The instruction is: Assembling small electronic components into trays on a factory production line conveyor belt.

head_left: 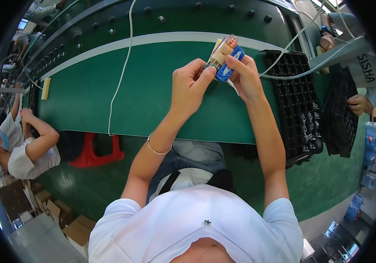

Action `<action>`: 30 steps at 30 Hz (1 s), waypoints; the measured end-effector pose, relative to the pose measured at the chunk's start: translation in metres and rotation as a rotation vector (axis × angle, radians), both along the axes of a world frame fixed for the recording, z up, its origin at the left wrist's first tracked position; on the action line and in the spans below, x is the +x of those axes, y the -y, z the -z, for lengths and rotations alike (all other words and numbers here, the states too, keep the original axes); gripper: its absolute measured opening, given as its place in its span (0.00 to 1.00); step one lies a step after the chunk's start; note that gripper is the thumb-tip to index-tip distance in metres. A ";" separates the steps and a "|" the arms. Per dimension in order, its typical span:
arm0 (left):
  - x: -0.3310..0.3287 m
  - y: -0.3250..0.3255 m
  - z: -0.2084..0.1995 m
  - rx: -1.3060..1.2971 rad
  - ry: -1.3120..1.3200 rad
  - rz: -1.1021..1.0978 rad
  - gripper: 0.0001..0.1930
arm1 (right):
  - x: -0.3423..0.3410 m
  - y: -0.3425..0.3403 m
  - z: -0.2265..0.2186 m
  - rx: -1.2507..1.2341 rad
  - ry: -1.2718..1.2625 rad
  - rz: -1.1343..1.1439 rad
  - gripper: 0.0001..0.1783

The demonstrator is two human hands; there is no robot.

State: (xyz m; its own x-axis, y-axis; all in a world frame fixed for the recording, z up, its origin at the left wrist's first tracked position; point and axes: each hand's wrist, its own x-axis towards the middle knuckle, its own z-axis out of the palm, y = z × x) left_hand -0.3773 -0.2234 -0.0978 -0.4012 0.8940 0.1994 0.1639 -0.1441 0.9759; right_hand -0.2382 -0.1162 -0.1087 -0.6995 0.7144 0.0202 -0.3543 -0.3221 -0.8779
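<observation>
Both my hands are raised over the green work surface (148, 92), close together. Between the fingertips of my left hand (190, 83) is a small grey part (213, 64); its exact kind I cannot make out. My right hand (247, 79) grips a blue plastic piece (230, 65), its thumb pressed on the near side. Against the blue piece and the grey part lies a clear, orange-tinted housing (225, 47) with a pale inside. All these pieces touch, and my fingers hide how they join.
Right of my hands lies a black compartment tray (291, 83) with several small metallic parts at its near end. A person's hand (359, 105) holds another black tray (340, 109). A white cable (122, 79) hangs across the left. Small parts line the dark far strip (179, 19). Another person (34, 149) sits left by a red stool (98, 153).
</observation>
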 end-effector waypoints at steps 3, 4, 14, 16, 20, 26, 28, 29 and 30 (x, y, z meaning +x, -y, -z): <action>0.004 -0.001 0.000 0.029 0.130 0.019 0.15 | 0.000 0.001 -0.005 -0.019 -0.009 0.055 0.18; 0.003 -0.001 -0.003 0.028 0.132 0.021 0.15 | 0.007 -0.007 -0.005 -0.061 -0.047 0.082 0.18; -0.006 0.004 -0.008 0.078 0.658 0.168 0.17 | 0.020 -0.012 -0.007 -0.158 -0.208 0.094 0.30; -0.006 0.004 -0.007 0.083 0.671 0.192 0.16 | 0.022 -0.016 -0.005 -0.192 -0.221 0.051 0.33; 0.003 0.006 -0.012 0.079 0.572 0.227 0.16 | 0.022 -0.014 -0.004 -0.260 -0.294 -0.037 0.31; 0.016 0.011 -0.020 0.117 0.133 0.199 0.20 | 0.022 -0.015 -0.003 -0.215 -0.334 -0.103 0.29; 0.016 0.010 -0.019 0.083 0.123 0.165 0.18 | 0.023 -0.015 -0.002 -0.212 -0.330 -0.096 0.28; 0.016 0.009 -0.019 0.083 0.124 0.164 0.18 | 0.023 -0.016 -0.001 -0.215 -0.349 -0.134 0.28; 0.017 0.006 -0.018 0.125 0.114 0.147 0.15 | 0.023 -0.016 0.000 -0.218 -0.368 -0.172 0.29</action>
